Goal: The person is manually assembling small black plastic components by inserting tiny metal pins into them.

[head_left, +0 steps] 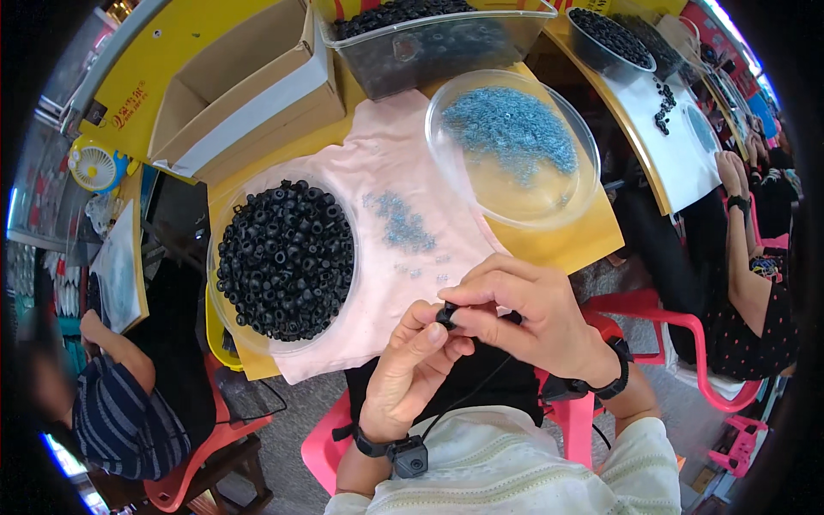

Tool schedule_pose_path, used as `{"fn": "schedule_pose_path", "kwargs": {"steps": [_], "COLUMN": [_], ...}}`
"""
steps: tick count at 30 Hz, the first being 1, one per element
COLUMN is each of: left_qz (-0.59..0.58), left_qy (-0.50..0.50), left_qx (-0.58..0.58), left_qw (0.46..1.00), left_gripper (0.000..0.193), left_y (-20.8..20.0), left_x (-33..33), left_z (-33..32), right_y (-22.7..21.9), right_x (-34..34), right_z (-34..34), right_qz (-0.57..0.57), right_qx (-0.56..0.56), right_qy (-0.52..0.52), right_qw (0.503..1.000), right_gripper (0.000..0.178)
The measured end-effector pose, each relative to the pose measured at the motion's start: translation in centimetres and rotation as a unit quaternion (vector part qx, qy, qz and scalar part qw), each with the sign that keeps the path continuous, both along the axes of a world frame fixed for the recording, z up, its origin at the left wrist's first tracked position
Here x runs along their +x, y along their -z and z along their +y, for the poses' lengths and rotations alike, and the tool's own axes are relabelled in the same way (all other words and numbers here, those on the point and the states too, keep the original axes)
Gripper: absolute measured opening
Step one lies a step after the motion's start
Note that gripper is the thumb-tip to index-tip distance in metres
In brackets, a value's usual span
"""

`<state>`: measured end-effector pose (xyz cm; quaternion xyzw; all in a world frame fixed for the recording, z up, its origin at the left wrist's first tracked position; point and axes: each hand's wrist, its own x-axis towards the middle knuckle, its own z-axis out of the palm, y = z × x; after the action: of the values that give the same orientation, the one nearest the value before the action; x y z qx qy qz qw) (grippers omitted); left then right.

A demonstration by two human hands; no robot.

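A small black ring-like part (445, 316) is pinched between the fingertips of both hands, just past the near edge of the pink cloth (390, 305). My right hand (536, 322) grips it with thumb and forefinger from the right. From the left, my left hand (403, 369) closes its fingertips on the same part; the fingers partly cover it. To the left, a clear round dish (353, 227) holds a heap of similar black parts (287, 257). Tiny pale blue clear pieces (399, 221) lie scattered on the cloth. More of them fill part of another clear round dish (592, 172) behind my right hand.
An open cardboard box (266, 112) and a clear bin (446, 56) of black parts stand along the back of the yellow table (592, 240). People sit at neighbouring tables on both sides, beside a striped shirt (120, 412) and a red chair (678, 318).
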<state>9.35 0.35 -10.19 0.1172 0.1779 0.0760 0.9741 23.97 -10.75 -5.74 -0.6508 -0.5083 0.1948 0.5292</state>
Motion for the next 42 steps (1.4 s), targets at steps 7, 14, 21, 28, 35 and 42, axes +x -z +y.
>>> {"fn": "schedule_pose_path", "kwargs": {"steps": [7, 14, 21, 28, 35, 42], "left_qz": [0.010, 0.011, 0.021, 0.030, 0.091, 0.317], "left_qy": [0.029, 0.030, 0.015, 0.032, -0.137, -0.255], "left_qx": [-0.014, 0.051, 0.082, 0.122, 0.432, 0.746], "left_qw": [0.999, 0.998, 0.996, 0.992, 0.887, 0.526], "left_gripper": [0.011, 0.011, 0.010, 0.012, 0.022, 0.012], "left_y": [-0.7, -1.0, -1.3, 0.5, -2.1, -3.0], "left_x": [0.1, -0.1, -0.6, -0.3, -0.2, -2.3], "left_z": [-0.7, -1.3, -1.9, -1.1, 2.5, 9.8], "right_y": [0.2, 0.1, 0.7, 2.7, -2.7, -6.5], "right_x": [-0.9, -0.7, -0.9, -1.1, 5.4, 19.3], "right_z": [-0.7, -0.7, -1.0, -0.9, 4.1, 12.2], "right_qz": [-0.086, -0.130, -0.123, -0.102, -0.254, -0.359], "right_qx": [0.028, 0.063, 0.090, 0.063, 0.043, -0.016], "right_qy": [0.030, 0.034, 0.015, 0.022, 0.100, 0.246], "right_qw": [0.995, 0.989, 0.988, 0.993, 0.961, 0.900], "right_gripper": [0.035, 0.027, 0.023, 0.024, 0.023, 0.032]}}
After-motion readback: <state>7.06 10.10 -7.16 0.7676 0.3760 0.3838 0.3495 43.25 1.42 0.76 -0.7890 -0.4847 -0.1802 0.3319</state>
